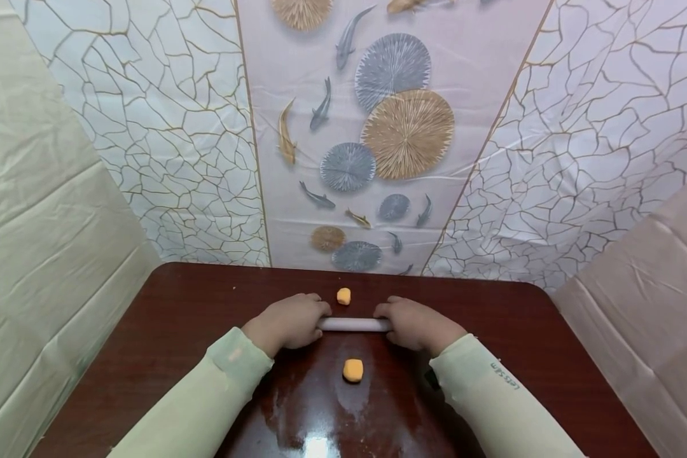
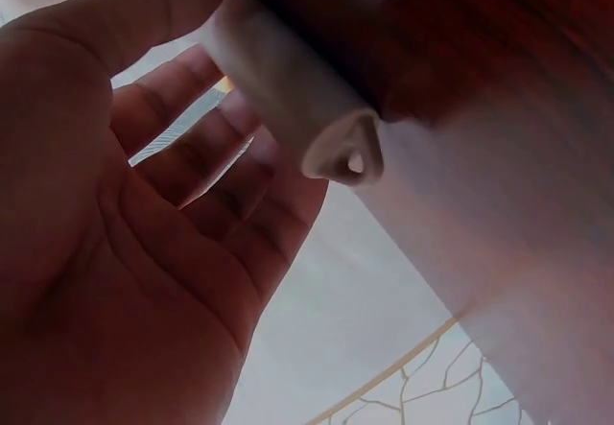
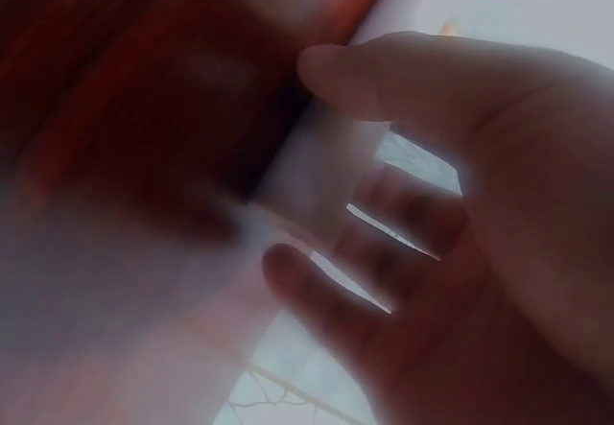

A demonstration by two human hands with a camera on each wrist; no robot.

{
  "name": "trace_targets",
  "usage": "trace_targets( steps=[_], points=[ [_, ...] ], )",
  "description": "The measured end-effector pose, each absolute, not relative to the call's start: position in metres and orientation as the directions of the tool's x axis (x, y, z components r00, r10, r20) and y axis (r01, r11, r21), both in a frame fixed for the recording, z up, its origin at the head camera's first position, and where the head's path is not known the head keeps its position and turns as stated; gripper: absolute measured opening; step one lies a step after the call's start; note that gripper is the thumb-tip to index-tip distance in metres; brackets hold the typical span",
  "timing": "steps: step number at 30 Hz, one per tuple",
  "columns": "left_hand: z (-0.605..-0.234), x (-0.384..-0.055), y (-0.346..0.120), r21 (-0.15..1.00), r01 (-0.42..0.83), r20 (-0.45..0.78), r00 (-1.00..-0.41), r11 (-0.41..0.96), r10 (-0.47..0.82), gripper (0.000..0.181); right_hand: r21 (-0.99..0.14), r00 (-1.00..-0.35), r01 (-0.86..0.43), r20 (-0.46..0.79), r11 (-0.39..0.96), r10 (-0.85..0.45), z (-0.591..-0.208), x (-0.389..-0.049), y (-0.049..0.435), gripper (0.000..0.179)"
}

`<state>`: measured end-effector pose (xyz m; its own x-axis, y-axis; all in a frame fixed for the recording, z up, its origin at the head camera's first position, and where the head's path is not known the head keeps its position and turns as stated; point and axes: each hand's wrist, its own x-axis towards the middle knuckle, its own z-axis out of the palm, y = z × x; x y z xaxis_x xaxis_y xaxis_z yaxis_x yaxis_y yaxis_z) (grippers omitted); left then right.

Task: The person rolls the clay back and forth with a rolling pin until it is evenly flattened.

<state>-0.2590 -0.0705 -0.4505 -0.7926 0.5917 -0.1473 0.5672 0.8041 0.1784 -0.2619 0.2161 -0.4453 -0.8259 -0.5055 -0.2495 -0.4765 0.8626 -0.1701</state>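
A printed fabric backdrop (image 1: 349, 127) rose at twelve o'clock, patterned with grey and gold discs, fish and gold crackle lines. Creased beige cloth (image 1: 51, 242) hung at nine o'clock. Between them and the viewer lay a glossy, dark red-brown counter (image 1: 177, 318), light glaring off it at six o'clock. Two pale green sleeves (image 1: 200, 401) reached in from seven and five o'clock, dark lettering on the right one.

The left hand (image 1: 292, 320) held the nine o'clock end of a white rolled tube (image 1: 352, 324), its grip narrowed to the tube's thickness between thumb and fingers. The right hand (image 1: 416, 323) held the three o'clock end likewise. The tube lay crosswise over the counter, hollow at its end; whether it touched the wood could not be told.

Just beside the tube, at six o'clock, sat a yellow-orange block (image 1: 353, 370); at twelve o'clock, a smaller yellow-orange lump (image 1: 343, 296).
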Motion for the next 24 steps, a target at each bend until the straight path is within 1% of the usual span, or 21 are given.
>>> trace_targets(
  steps=[3, 11, 15, 18, 24],
  points=[
    [-0.454, -0.26, -0.073, 0.176, 0.571, -0.138, -0.793, 0.802, 0.594, 0.029, -0.157, -0.823, -0.492, -0.237, 0.856, -0.516, -0.446, -0.262, 0.214, 0.031],
    [-0.457, -0.26, -0.074, 0.198, 0.584, -0.095, -0.788, 0.787, 0.608, 0.014, -0.142, -0.811, -0.528, -0.209, 0.837, -0.547, -0.449, -0.261, 0.207, 0.035],
    [-0.46, -0.259, -0.074, 0.198, 0.575, -0.091, -0.796, 0.794, 0.599, 0.014, -0.141, -0.814, -0.524, -0.209, 0.84, -0.542, -0.449, -0.26, 0.205, 0.033],
    [-0.465, -0.257, -0.074, 0.195, 0.562, -0.098, -0.804, 0.804, 0.586, 0.017, -0.128, -0.82, -0.519, -0.207, 0.845, -0.534, -0.449, -0.259, 0.206, 0.031],
    [-0.468, -0.251, -0.078, 0.199, 0.555, -0.096, -0.809, 0.808, 0.58, 0.019, -0.13, -0.819, -0.531, -0.174, 0.837, -0.547, -0.448, -0.255, 0.206, 0.031]
  ],
)
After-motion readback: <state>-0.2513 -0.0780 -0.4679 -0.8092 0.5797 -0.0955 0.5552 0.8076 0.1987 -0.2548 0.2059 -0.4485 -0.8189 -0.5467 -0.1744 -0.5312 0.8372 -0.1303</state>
